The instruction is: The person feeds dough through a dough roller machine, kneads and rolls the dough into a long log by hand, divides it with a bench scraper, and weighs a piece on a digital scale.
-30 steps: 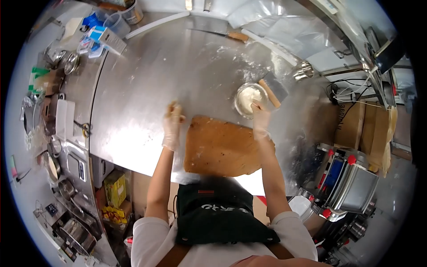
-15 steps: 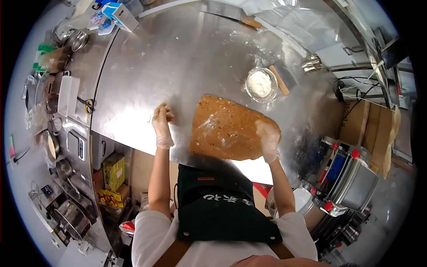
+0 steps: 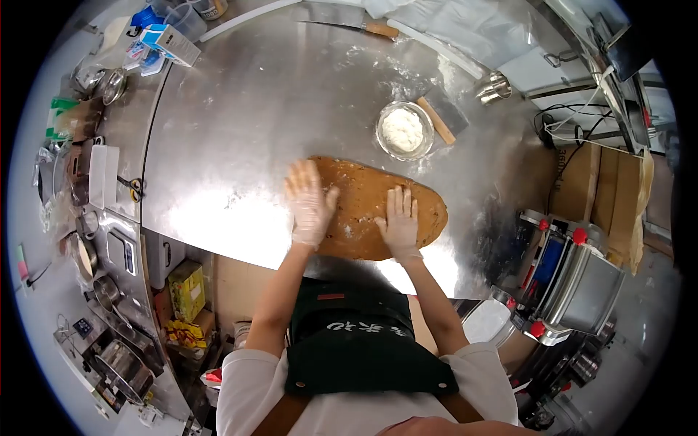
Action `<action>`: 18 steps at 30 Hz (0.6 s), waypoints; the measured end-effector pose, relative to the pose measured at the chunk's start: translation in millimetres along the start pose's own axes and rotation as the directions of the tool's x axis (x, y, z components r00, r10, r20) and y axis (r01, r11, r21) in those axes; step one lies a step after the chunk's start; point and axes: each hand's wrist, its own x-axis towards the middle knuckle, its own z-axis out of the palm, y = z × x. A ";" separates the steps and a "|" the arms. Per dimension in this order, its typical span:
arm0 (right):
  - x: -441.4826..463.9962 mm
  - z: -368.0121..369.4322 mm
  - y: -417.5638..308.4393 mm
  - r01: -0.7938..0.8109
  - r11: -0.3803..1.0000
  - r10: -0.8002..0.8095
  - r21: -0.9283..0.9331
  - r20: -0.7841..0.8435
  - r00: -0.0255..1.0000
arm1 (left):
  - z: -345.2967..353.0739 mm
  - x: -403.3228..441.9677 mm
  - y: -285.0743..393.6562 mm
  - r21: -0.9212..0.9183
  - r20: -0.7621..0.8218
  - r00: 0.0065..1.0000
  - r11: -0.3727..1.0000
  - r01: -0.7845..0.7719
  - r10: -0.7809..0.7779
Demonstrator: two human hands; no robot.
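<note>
A thick brown slab of dough (image 3: 363, 196), flecked with darker bits and a little flour, lies on the steel table in front of me. My left hand (image 3: 310, 207), in a clear glove, is over the dough's left end with its fingers stretched out, slightly blurred. On the right half of the slab, my right hand (image 3: 400, 221) rests flat, gloved too, fingers extended. Beyond the dough stands a glass bowl of white flour (image 3: 402, 131). Right beside that bowl lies a bench scraper with a wooden handle (image 3: 436, 120).
A long knife (image 3: 356, 27) lies at the table's far edge, near a metal cup (image 3: 494, 87). Scissors (image 3: 133, 187) and a white plastic tray (image 3: 104, 176) are on the left counter. A machine with red knobs (image 3: 574, 283) stands at right.
My left hand has moved right, from beside the dough onto its left end. The right hand has shifted left and now lies flat on the slab. The view has turned slightly.
</note>
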 end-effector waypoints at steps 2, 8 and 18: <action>2.0 1.1 -14.1 -0.016 0.999 0.019 -0.047 0.043 0.999 | 13.5 -5.1 13.3 0.075 0.363 0.917 0.975 -0.207 0.166; 20.8 4.7 -67.7 0.122 0.990 -0.127 0.065 0.085 0.988 | 3.3 -6.7 16.9 0.048 0.123 0.987 0.992 -0.113 0.107; -0.3 -14.7 -13.8 0.033 0.991 -0.032 0.130 -0.010 0.999 | 27.7 -40.9 35.8 0.027 0.323 0.905 0.953 -0.303 0.279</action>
